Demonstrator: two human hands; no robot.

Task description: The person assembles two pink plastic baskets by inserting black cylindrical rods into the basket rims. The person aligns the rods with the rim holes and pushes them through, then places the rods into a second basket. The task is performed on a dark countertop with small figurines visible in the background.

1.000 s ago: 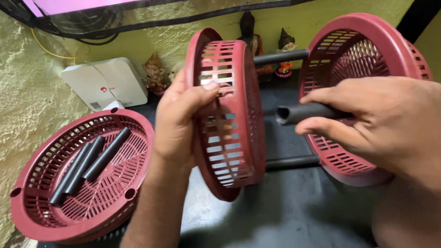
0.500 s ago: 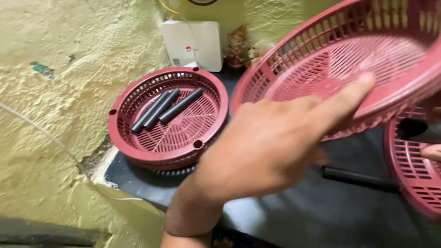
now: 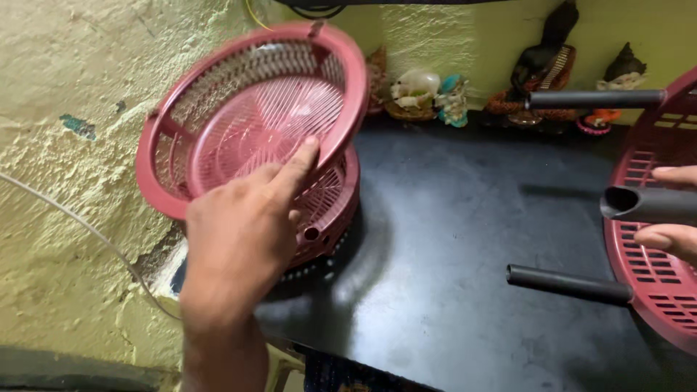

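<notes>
My left hand (image 3: 243, 229) grips the rim of a round maroon plastic basket (image 3: 254, 109) and holds it tilted above a stack of like baskets (image 3: 330, 210) at the left of the dark table (image 3: 450, 239). The black tubes in that stack are hidden behind the held basket. At the right edge my right hand (image 3: 671, 218) closes around a black plastic tube (image 3: 646, 205) that sticks out of another maroon basket (image 3: 650, 247) standing on its side. Two more black tubes, an upper one (image 3: 592, 99) and a lower one (image 3: 566, 284), project from that basket.
Small figurines (image 3: 428, 91) line the back of the table along the yellow wall. A rough plastered wall (image 3: 80, 145) with a thin cable runs down the left side. The table's front edge is near the bottom of the view.
My left hand has carried the detached basket leftward, over the stack that holds the loose tubes. The view has swung back right, showing my right hand on its tube again.
</notes>
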